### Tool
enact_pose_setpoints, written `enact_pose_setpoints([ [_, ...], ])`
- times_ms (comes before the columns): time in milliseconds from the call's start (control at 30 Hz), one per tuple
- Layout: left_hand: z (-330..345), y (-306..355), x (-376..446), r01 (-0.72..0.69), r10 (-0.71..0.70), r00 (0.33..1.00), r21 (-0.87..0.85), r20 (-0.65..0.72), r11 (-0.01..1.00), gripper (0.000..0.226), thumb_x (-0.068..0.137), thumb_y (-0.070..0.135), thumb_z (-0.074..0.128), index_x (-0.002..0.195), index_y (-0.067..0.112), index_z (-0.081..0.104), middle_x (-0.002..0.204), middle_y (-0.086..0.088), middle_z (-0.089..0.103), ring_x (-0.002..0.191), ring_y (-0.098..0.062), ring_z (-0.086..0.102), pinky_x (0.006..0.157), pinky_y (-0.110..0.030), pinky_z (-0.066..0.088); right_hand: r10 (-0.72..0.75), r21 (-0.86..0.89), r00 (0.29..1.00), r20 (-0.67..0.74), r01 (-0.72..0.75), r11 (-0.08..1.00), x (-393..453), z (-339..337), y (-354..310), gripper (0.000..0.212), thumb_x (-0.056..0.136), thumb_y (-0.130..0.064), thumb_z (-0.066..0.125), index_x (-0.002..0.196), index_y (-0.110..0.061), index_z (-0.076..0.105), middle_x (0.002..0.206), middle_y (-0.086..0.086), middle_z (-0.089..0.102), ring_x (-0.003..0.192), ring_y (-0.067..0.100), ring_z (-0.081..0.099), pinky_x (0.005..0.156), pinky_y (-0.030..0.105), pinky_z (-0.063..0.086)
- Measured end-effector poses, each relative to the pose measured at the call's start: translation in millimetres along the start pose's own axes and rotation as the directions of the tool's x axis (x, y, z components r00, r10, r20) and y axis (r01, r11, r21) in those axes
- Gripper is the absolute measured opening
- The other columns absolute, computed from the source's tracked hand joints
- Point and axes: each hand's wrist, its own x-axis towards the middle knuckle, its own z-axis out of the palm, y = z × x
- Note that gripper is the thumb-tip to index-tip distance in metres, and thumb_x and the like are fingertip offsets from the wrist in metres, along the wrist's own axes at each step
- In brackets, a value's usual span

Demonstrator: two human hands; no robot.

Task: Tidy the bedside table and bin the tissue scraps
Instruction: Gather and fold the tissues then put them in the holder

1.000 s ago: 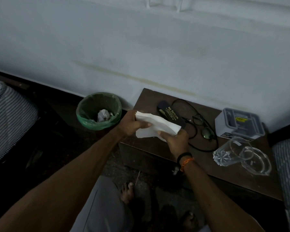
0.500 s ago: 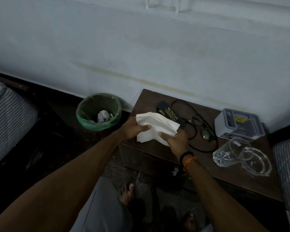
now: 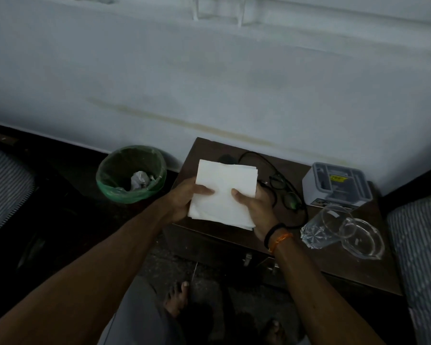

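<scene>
Both hands, left hand (image 3: 182, 199) and right hand (image 3: 258, 205), pinch the tissue stack (image 3: 224, 192) beside the bin (image 3: 131, 174). Hold its edges even, then lay it flat.

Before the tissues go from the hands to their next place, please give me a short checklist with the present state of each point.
1. Both hands hold the tissue stack: left hand and right hand grip its sides. Ok.
2. Stack squared: edges roughly aligned. Ok.
3. Bin open, with room inside: ok.
4. Bare spot on the bedside table: near edge free. Ok.
5. Glass upright: lies on its side. Not ok.
6. Loose scraps on the table: cannot tell.
</scene>
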Motion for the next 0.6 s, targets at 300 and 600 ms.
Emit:
enact_pose_setpoints([
  [300,5,-6,11,0.056,-0.055,0.998,0.059,-0.016,0.997,0.043,0.079,-0.002,0.065,0.122,0.003,0.064,0.118,-0.019,0.068,0.11,-0.04,0.063,0.089,-0.05,0.054,-0.203,-0.359,0.979,-0.009,0.187,0.914,13,-36,-2,0.1,0.071,-0.027,0.086,0.146,-0.05,0.025,0.146,-0.002,0.046,0.129,0.016,0.05,0.101,0.039,0.048],
  [600,4,-4,12,0.06,-0.062,0.998,0.093,0.018,0.994,0.044,0.086,-0.003,0.06,0.127,0.01,0.061,0.122,-0.018,0.067,0.11,-0.04,0.063,0.091,-0.054,0.053,-0.196,-0.59,0.979,0.06,0.193,0.784,26,-44,-11,0.039,0.067,-0.027,0.088,0.102,-0.026,0.071,0.113,-0.002,0.064,0.104,0.011,0.06,0.092,0.036,0.051],
])
